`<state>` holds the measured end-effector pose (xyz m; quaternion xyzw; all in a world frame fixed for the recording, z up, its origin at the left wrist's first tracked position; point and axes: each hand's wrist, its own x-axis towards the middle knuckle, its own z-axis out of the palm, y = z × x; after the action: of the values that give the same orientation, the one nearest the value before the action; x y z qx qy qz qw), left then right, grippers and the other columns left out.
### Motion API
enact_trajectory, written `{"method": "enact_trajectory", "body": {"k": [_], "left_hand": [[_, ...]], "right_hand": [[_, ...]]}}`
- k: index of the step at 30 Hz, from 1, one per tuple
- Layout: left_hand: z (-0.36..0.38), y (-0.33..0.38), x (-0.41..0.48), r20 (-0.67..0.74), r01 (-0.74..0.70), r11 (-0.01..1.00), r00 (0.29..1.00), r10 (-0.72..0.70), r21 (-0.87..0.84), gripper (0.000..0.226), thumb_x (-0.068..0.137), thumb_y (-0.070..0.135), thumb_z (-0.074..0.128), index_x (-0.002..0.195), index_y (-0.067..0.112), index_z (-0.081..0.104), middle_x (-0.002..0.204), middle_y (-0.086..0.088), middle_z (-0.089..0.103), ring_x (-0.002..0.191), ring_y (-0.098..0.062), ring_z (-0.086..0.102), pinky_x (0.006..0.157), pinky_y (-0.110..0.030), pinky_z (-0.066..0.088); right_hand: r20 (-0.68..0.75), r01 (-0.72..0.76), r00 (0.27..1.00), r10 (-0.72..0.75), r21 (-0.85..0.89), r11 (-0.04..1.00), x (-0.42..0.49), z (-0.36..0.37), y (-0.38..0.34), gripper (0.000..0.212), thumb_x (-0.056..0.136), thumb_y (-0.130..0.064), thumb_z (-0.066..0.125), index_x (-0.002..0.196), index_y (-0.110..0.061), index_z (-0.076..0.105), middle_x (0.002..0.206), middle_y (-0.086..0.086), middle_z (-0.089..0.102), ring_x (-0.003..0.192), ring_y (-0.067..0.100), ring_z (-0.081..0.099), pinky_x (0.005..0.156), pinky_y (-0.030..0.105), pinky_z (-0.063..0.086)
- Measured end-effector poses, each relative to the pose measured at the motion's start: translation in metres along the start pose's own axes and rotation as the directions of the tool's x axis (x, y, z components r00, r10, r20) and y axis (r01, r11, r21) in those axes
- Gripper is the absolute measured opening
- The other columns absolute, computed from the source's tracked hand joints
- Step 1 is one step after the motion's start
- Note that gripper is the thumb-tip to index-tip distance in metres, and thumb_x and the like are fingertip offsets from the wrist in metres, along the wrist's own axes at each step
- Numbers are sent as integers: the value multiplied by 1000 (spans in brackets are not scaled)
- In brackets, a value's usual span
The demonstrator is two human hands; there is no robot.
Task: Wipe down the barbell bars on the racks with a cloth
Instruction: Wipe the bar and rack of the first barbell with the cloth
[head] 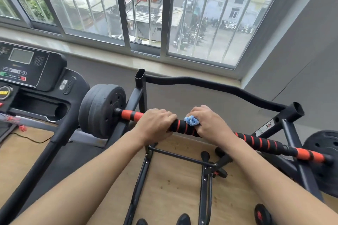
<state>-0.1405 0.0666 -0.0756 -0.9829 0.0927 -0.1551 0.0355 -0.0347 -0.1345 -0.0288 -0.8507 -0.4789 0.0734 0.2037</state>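
A barbell bar (184,127) with black and orange-red striped foam lies across a black rack (140,86), running from upper left to lower right. My left hand (155,124) grips the bar left of centre, fingers curled over it. My right hand (210,122) grips the bar just to the right, with a crumpled light-blue cloth (191,120) bunched under its fingers against the foam. Dark weight plates sit on both ends: the left plates (101,110) and the right plate (323,157).
A treadmill with its console (23,64) and handrail (62,128) stands close on the left. A barred window (146,14) and sill run behind the rack, a grey wall on the right. The rack's lower frame (182,159) and small dumbbells (261,213) stand on the wooden floor below.
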Motion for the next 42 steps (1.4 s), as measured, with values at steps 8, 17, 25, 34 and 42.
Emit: {"method": "enact_trajectory", "body": {"k": [8, 17, 25, 34, 42], "left_hand": [[-1, 16, 17, 166, 292, 956, 943, -288, 5, 18, 74, 34, 75, 87, 25, 66, 73, 3, 66, 62, -21, 58, 60, -32, 47], [-19, -5, 39, 364, 221, 967, 917, -163, -124, 31, 73, 39, 81, 92, 29, 59, 82, 6, 65, 71, -16, 61, 64, -29, 44], [2, 27, 42, 170, 331, 941, 925, -339, 75, 7, 82, 26, 70, 89, 23, 71, 74, 2, 66, 64, -24, 62, 62, -32, 46], [-17, -6, 69, 412, 237, 966, 894, -173, -107, 29, 78, 41, 77, 102, 27, 69, 80, 5, 67, 70, -16, 65, 68, -33, 58], [7, 14, 62, 176, 329, 940, 923, -341, 95, 10, 84, 26, 69, 93, 23, 70, 78, 2, 67, 67, -24, 63, 62, -33, 47]], "right_hand": [[-36, 22, 999, -28, -153, 988, -1, 5, -4, 28, 86, -8, 65, 109, -22, 74, 100, -9, 63, 96, 12, 48, 69, 36, 55], [38, -37, 998, 43, -160, 986, 12, -8, -1, 29, 86, -4, 63, 104, -24, 73, 100, -10, 64, 93, 13, 51, 72, 38, 54], [-2, -179, 983, 182, -188, 966, 24, -4, 0, 31, 85, -5, 58, 94, -30, 74, 94, -8, 65, 85, 15, 57, 61, 28, 42], [-59, -97, 995, 86, -221, 970, 16, -11, -2, 41, 90, -4, 66, 125, -24, 71, 114, -11, 64, 99, 11, 46, 75, 33, 56], [-68, -127, 991, 112, -299, 946, 32, -9, -2, 32, 89, -8, 69, 117, -23, 74, 104, -7, 64, 95, 12, 45, 70, 32, 55]]}}
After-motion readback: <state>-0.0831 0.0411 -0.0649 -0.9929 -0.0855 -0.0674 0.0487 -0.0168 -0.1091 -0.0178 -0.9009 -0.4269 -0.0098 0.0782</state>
